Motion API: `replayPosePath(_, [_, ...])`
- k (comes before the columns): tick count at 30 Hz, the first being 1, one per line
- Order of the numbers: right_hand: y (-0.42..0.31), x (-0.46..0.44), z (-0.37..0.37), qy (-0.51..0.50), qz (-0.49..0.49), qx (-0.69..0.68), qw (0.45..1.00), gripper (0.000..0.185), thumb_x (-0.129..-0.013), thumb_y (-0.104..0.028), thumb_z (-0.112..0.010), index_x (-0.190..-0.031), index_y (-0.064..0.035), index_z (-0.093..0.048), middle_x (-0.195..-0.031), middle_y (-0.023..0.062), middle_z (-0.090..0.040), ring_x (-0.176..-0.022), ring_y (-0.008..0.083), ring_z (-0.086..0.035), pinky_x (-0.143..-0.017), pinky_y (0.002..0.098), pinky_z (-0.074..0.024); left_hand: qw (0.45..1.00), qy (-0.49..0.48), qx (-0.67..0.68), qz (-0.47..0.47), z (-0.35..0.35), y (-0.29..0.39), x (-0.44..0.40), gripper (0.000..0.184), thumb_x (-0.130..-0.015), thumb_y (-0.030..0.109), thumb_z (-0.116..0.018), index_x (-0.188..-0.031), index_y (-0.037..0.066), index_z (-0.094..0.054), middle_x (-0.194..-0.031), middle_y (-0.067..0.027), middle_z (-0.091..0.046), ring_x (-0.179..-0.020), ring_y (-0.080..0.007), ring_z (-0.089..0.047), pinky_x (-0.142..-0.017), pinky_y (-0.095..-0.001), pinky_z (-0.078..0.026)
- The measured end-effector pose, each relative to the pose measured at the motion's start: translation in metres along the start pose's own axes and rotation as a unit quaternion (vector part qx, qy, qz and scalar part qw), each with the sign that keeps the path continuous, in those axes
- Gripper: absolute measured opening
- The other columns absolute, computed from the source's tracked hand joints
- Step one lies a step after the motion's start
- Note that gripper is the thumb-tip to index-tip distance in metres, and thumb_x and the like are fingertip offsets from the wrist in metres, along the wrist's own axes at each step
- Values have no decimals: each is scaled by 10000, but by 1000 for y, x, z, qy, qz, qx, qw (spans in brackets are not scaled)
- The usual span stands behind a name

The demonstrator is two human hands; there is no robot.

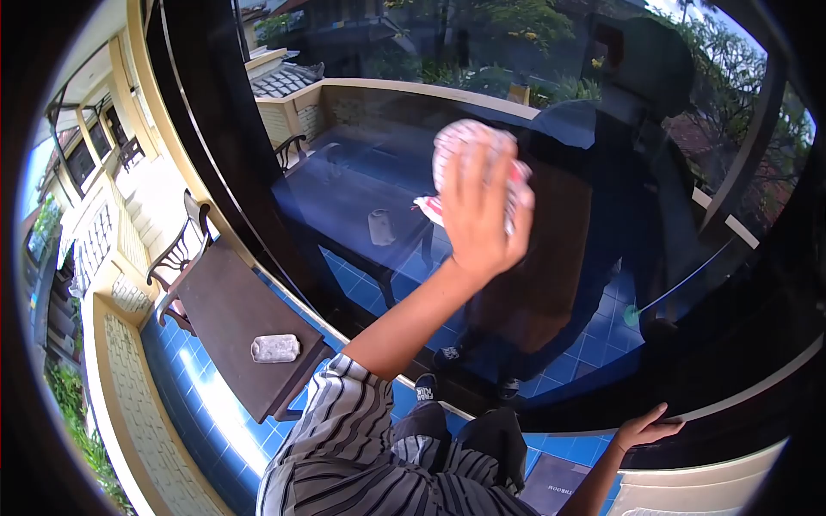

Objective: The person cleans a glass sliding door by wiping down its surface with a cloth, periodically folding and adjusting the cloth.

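My left hand (482, 206) is raised against a large dark window pane (379, 163), its fingers pressed over a bunched white-and-red cloth (469, 133). A loose corner of the cloth sticks out to the left of the palm. Hand and cloth are slightly blurred. Low on the right, my right hand (647, 428) rests by the lower window frame (723, 408), fingers stretched out and nothing held.
At left stands a dark table (245, 322) with a small pale tray (275, 348) on it and a carved wooden chair (185, 241) behind. A doormat (555, 483) lies on blue floor tiles (206, 404). The glass reflects the porch and my figure.
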State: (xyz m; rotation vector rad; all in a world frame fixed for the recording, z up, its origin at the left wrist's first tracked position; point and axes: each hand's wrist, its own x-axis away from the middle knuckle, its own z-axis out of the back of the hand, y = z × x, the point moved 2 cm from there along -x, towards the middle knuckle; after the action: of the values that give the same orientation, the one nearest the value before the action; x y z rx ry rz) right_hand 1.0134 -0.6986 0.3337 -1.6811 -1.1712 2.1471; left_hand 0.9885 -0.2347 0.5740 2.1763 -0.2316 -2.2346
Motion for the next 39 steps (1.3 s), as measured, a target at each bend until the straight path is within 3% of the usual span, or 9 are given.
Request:
replayPosePath(3, [4, 0, -2, 18, 15, 15, 1000, 705, -1056, -404, -586, -1465, 127, -368, -1417, 342, -463, -1340, 424, -498, -1131, 480, -415, 994, -66, 29, -85, -2, 17, 49, 469, -868, 223, -704, -1304, 48, -691, -1411, -210, -589, -1290, -439, -529, -1104, -539, -414])
replayPosePath(8, [-1, 1, 3, -6, -37, 2, 999, 706, -1054, -395, -592, -1482, 113, -354, -1444, 350, -447, -1369, 435, -478, -1156, 492, -402, 976, -144, 14, -165, 6, -2, 158, 475, -840, 177, -727, -1305, 81, -707, -1444, -199, -566, -1284, -448, -535, -1097, -519, -441])
replayPosePath(11, [2, 1, 2, -6, -33, 2, 999, 704, -1051, -385, -597, -1481, 115, -350, -1441, 345, -435, -1376, 431, -466, -1165, 493, -389, 983, -175, -21, -58, 20, -29, 196, 523, -855, 190, -723, -1368, 107, -670, -1465, -171, -563, -1321, -438, -523, -1091, -535, -434])
replayPosePath(17, [-1, 0, 3, -15, -39, -9, 999, 718, -1043, -378, -603, -1478, 126, -334, -1423, 334, -427, -1375, 434, -446, -1180, 505, -358, 982, 40, -75, 172, 36, -102, 99, 455, -1044, 194, -545, -1439, -32, -545, -1529, -279, -442, -1409, -459, -434, -1205, -492, -291])
replayPosePath(21, [7, 2, 2, -9, -30, 5, 999, 726, -1042, -372, -604, -1499, 119, -327, -1479, 347, -405, -1388, 456, -442, -1171, 509, -360, 973, 119, -95, 174, 42, -163, 1, 452, -1063, 221, -544, -1454, -7, -537, -1473, -238, -522, -1371, -402, -467, -1167, -476, -324])
replayPosePath(24, [12, 2, 2, -15, -21, 8, 1000, 719, -1042, -360, -603, -1500, 122, -331, -1488, 352, -407, -1396, 461, -439, -1178, 510, -352, 970, 141, -43, 192, 37, -151, -65, 438, -1059, 244, -556, -1425, 3, -569, -1459, -232, -534, -1355, -396, -473, -1157, -474, -326])
replayPosePath(27, [9, 3, 3, -9, -25, 10, 1000, 708, -1042, -342, -601, -1494, 133, -333, -1474, 358, -422, -1395, 458, -442, -1187, 514, -341, 981, 158, -72, 89, 25, -97, -98, 429, -1047, 271, -572, -1381, 3, -606, -1394, -209, -596, -1337, -379, -498, -1148, -466, -334])
replayPosePath(34, [16, 4, 3, -15, -14, 15, 1000, 707, -1064, -354, -567, -1517, 124, -312, -1505, 370, -407, -1457, 462, -402, -1228, 491, -320, 998, 14, -39, -41, 5, -2, -37, 482, -968, 208, -649, -1406, 13, -596, -1434, -222, -552, -1370, -440, -454, -1180, -523, -311])
replayPosePath(39, [13, 6, 3, -24, -26, 2, 999, 707, -1064, -336, -568, -1529, 118, -288, -1521, 363, -396, -1473, 452, -385, -1232, 485, -304, 990, -30, -31, -137, 3, 5, -21, 457, -898, 179, -704, -1337, 51, -675, -1382, -220, -598, -1360, -445, -479, -1141, -533, -391])
